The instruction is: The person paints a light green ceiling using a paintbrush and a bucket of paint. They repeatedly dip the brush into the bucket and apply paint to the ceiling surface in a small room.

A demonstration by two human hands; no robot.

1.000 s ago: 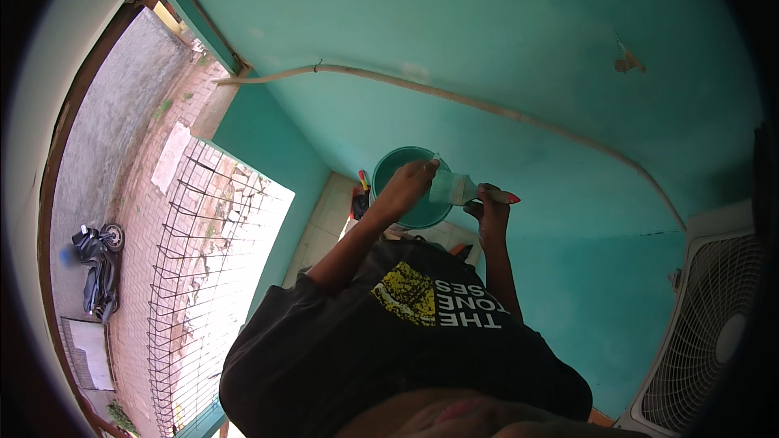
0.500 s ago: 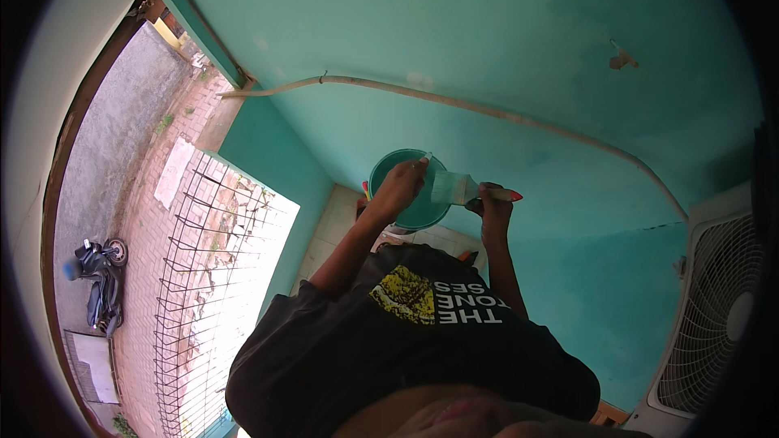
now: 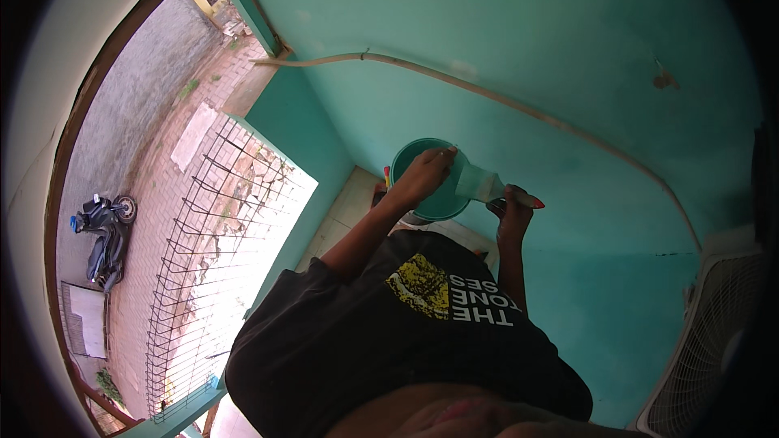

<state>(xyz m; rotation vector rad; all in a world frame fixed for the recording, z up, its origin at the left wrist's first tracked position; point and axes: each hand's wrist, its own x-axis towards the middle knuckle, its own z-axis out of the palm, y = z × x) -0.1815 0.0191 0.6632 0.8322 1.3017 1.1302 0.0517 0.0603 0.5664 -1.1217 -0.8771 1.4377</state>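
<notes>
My right hand (image 3: pixel 513 215) grips a wide paintbrush (image 3: pixel 523 198) with a red-tipped handle, its pale bristles (image 3: pixel 475 182) angled left over the green bucket (image 3: pixel 418 154). My left hand (image 3: pixel 430 170) is closed at the bucket's top, just left of the bristles; what its fingertips pinch, a small pale piece or the rim, is too small to tell. My forearm hides part of the bucket.
A pale pipe (image 3: pixel 471 85) crosses the turquoise wall (image 3: pixel 568 32). An air-conditioner unit (image 3: pixel 702 324) sits at right. A wire grille (image 3: pixel 195 276) and a dark motorbike (image 3: pixel 109 243) outside are at left. Tiled floor (image 3: pixel 341 211) shows around the bucket.
The whole view has shifted, so bucket, hands and wall appear slightly to the right. Both hands keep much the same hold, with the brush still angled over the bucket.
</notes>
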